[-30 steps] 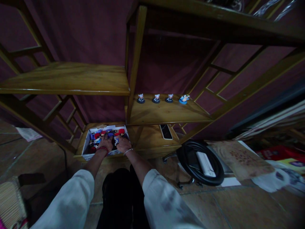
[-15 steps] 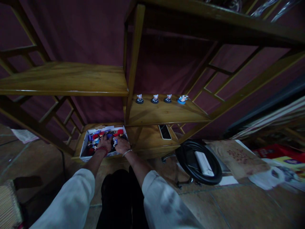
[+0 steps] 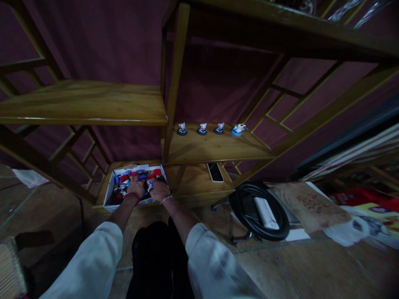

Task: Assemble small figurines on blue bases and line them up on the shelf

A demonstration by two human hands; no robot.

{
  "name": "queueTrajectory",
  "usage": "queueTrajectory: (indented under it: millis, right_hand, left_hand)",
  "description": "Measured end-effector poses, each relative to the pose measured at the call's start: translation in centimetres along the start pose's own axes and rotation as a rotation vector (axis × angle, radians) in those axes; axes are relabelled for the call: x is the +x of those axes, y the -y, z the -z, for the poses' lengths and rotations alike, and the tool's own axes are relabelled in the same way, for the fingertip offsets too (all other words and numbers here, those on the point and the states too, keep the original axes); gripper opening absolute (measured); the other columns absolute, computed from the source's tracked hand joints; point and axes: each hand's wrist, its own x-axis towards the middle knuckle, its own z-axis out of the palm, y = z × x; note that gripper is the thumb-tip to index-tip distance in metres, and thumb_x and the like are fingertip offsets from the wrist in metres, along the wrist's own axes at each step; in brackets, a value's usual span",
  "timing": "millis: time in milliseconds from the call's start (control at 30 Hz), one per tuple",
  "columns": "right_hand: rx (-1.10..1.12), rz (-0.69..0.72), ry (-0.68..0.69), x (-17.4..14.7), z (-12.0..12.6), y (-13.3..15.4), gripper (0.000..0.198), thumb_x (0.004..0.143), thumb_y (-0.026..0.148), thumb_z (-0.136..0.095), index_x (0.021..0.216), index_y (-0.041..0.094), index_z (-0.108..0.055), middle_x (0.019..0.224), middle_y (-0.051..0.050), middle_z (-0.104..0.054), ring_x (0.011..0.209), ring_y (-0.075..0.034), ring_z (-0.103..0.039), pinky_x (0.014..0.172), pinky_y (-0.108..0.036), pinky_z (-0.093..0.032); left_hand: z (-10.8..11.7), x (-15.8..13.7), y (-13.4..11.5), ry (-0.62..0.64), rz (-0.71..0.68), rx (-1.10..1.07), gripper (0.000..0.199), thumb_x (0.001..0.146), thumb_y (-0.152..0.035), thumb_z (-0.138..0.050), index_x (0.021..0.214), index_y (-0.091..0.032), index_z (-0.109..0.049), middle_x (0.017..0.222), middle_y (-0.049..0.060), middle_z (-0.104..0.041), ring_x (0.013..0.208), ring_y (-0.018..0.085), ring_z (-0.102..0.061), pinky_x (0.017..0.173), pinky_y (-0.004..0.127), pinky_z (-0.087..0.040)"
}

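Note:
On the bottom shelf a white cardboard box (image 3: 109,195) is filled with several small figurines (image 3: 124,179) in red, blue and dark colours. My left hand (image 3: 136,187), with red beads at the wrist, reaches into the box, its fingers stretched over the figurines. Beside it, my right hand (image 3: 159,190), wearing a bracelet, has its fingers closed around a blue-and-white figurine (image 3: 150,184) at the box's right side. The fingertips of both hands are partly hidden among the figurines.
Several figurines on round bases (image 3: 202,129) stand in a row on the middle shelf (image 3: 218,147). A phone (image 3: 215,172) lies on the lower shelf to the right. Farther right, a black round seat (image 3: 282,224) carries a white box (image 3: 266,213). A wooden post (image 3: 177,83) rises between the shelf sections.
Both hands stay in the box with hardly any movement. The whole view has shifted very slightly.

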Motion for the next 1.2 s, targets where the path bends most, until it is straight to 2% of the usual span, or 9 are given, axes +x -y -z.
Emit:
queueTrajectory:
  millis: [133, 267, 367, 567, 700, 933, 1200]
  right_hand:
    - [0.005, -0.004, 0.005, -0.1, 0.2, 0.1, 0.041, 0.072, 0.019, -0.048, 0.113, 0.023, -0.045, 0.101, -0.005, -0.062, 0.09, -0.018, -0.059, 0.073, -0.025, -0.042]
    - [0.016, 0.002, 0.003, 0.0, 0.1, 0.0, 0.039, 0.073, 0.02, -0.049, 0.112, 0.022, -0.047, 0.099, -0.005, -0.063, 0.089, -0.017, -0.059, 0.073, -0.025, -0.042]
    - [0.024, 0.022, -0.022, 0.1, -0.1, -0.1, 0.039, 0.073, 0.02, -0.049, 0.112, 0.022, -0.047, 0.101, -0.005, -0.062, 0.09, -0.017, -0.059, 0.074, -0.025, -0.041]
    - [0.018, 0.023, -0.022, 0.2, -0.3, -0.2, 0.036, 0.074, 0.022, -0.048, 0.11, 0.023, -0.048, 0.101, -0.005, -0.062, 0.09, -0.017, -0.059, 0.074, -0.025, -0.042]
    - [0.021, 0.016, -0.027, 0.1, -0.1, -0.2, 0.036, 0.074, 0.021, -0.048, 0.11, 0.023, -0.047, 0.1, -0.005, -0.062, 0.09, -0.018, -0.059, 0.074, -0.025, -0.041]
    - [0.039, -0.009, -0.039, -0.2, 0.3, 0.1, 0.04, 0.072, 0.017, -0.049, 0.111, 0.023, -0.046, 0.1, -0.005, -0.061, 0.091, -0.017, -0.058, 0.075, -0.024, -0.04]
    - [0.061, 0.015, -0.06, 0.0, 0.0, -0.4, 0.041, 0.072, 0.015, -0.049, 0.112, 0.021, -0.045, 0.1, -0.005, -0.061, 0.09, -0.016, -0.058, 0.076, -0.023, -0.039]
  left_hand:
    - [0.0, 0.1, 0.2, -0.02, 0.038, -0.074, 0.032, 0.077, -0.018, -0.038, 0.101, -0.017, -0.06, 0.117, 0.011, -0.043, 0.112, 0.024, -0.039, 0.094, 0.032, -0.033]
    - [0.1, 0.3, 0.0, -0.055, 0.108, -0.123, 0.042, 0.077, -0.016, -0.038, 0.118, -0.016, -0.046, 0.125, 0.013, -0.038, 0.11, 0.021, -0.045, 0.09, 0.029, -0.037]
    - [0.0, 0.5, -0.1, -0.068, 0.136, -0.155, 0.047, 0.077, -0.017, -0.04, 0.124, -0.012, -0.039, 0.123, 0.015, -0.042, 0.112, 0.021, -0.044, 0.091, 0.028, -0.036]
    - [-0.2, 1.0, 0.4, 0.008, 0.13, -0.159, 0.038, 0.078, -0.022, -0.041, 0.115, -0.016, -0.048, 0.118, 0.011, -0.051, 0.106, 0.018, -0.05, 0.088, 0.026, -0.038]
    - [0.2, 1.0, 0.4, 0.027, 0.146, -0.206, 0.039, 0.077, -0.023, -0.043, 0.115, -0.016, -0.049, 0.114, 0.009, -0.056, 0.104, 0.017, -0.051, 0.086, 0.023, -0.038]
    - [1.5, 0.8, 0.0, 0.167, 0.173, -0.205, 0.046, 0.074, -0.025, -0.047, 0.119, -0.017, -0.046, 0.115, 0.011, -0.056, 0.105, 0.02, -0.052, 0.083, 0.027, -0.04]
    - [1.9, 0.4, 0.3, 0.216, 0.225, -0.239, 0.047, 0.069, -0.02, -0.048, 0.115, -0.018, -0.051, 0.106, 0.01, -0.061, 0.097, 0.021, -0.057, 0.074, 0.027, -0.043]
